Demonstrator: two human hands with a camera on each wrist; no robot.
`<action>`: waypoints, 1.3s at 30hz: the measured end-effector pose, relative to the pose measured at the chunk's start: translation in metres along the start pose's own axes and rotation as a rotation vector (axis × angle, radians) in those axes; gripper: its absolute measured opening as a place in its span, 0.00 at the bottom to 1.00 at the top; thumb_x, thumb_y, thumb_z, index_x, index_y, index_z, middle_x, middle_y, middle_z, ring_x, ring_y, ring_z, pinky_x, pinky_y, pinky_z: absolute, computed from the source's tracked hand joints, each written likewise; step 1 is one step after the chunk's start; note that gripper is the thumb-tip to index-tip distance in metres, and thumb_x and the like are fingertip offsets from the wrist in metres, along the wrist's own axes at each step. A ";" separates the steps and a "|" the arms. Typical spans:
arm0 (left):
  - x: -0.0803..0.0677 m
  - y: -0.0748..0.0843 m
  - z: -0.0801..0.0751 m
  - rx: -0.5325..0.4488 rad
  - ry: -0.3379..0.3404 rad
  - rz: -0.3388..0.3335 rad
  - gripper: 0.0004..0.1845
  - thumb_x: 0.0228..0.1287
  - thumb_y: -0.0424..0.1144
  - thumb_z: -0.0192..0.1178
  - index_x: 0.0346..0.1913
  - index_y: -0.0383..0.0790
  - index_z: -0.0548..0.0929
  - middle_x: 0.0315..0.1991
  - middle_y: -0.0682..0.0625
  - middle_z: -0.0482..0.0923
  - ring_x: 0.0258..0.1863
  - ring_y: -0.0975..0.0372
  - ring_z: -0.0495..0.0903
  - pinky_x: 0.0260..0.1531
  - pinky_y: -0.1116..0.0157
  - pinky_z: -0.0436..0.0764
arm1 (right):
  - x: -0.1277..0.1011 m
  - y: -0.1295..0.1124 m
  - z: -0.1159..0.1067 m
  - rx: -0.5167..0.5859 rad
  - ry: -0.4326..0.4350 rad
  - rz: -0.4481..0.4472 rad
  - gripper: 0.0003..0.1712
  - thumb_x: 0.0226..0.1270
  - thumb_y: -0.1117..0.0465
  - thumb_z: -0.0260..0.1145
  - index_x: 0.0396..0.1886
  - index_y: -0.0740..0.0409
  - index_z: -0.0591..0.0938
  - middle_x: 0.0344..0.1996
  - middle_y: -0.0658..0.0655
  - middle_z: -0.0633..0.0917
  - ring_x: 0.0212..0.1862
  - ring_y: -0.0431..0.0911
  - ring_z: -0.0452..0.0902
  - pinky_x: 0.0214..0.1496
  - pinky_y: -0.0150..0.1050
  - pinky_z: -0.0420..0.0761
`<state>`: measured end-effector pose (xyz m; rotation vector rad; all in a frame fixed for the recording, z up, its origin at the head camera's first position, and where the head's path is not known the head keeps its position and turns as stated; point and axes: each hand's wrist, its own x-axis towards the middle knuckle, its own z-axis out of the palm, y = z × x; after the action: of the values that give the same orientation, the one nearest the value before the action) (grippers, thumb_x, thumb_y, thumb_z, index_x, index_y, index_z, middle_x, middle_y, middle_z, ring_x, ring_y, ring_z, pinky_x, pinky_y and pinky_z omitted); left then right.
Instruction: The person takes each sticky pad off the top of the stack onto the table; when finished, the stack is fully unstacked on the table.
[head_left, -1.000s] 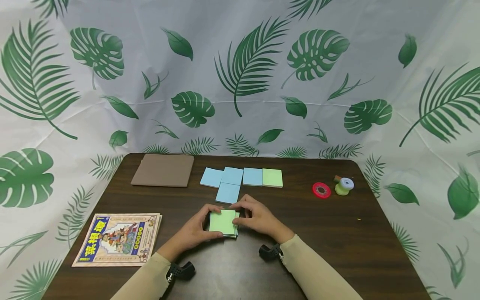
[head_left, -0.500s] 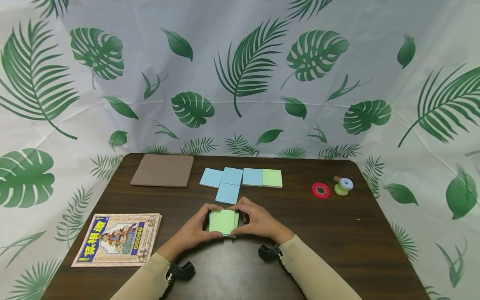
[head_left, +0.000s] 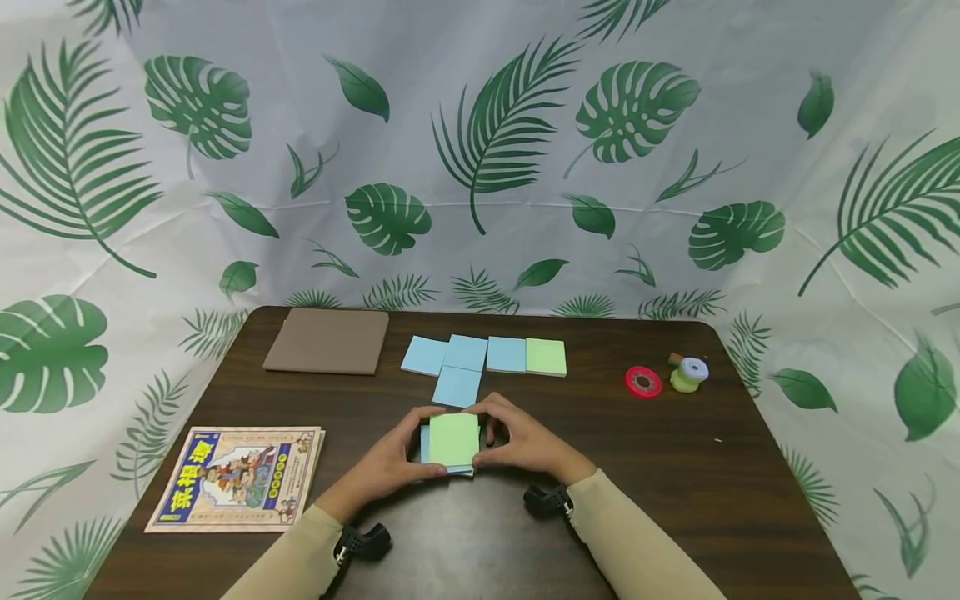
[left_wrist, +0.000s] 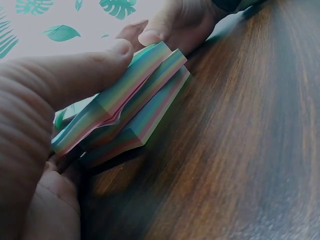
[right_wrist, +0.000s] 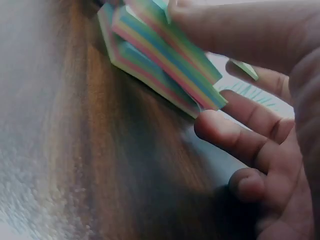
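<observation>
From my end of the link, the only writing I can make out is on the booklet point(head_left: 238, 481) by the table's left edge: large yellow characters turned sideways on a blue band, the first two reading 菜根, the third blurred to me. The smaller lettering on its cover is too fine to read.

The table point(head_left: 600, 500) is dark, grained wood with rounded far corners. Behind it hangs a pale curtain point(head_left: 300, 125) printed with green leaves.

About midway between the left and right edges, well in from the far edge, I have the stack of note pads point(head_left: 454, 440), green uppermost with blue showing beneath, the pads out of line and their sides striped. My left hand point(head_left: 392, 457) grips its left side, thumb at the near edge and forefinger at the far one; my right hand point(head_left: 521, 442) pinches its right side likewise, its other fingers spread apart.

Toward the middle of the far edge lie four blue pads point(head_left: 457, 387) and a green pad point(head_left: 546, 357). A brown board point(head_left: 327, 342) sits at the far left corner; a red disc point(head_left: 643, 382) and a green roll point(head_left: 684, 380) lie toward the far right corner.
</observation>
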<state>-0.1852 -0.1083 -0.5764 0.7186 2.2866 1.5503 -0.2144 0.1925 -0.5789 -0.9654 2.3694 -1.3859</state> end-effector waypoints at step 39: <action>0.001 -0.005 0.002 0.000 0.007 0.102 0.50 0.62 0.39 0.82 0.82 0.40 0.65 0.76 0.46 0.77 0.66 0.61 0.77 0.65 0.72 0.72 | -0.010 0.009 -0.007 0.055 0.741 0.101 0.06 0.78 0.63 0.72 0.50 0.51 0.90 0.42 0.56 0.87 0.37 0.43 0.78 0.39 0.32 0.79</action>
<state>-0.1868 -0.1076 -0.5812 0.8431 2.2878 1.5995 -0.2142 0.2075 -0.5843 -0.3222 2.7845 -2.0089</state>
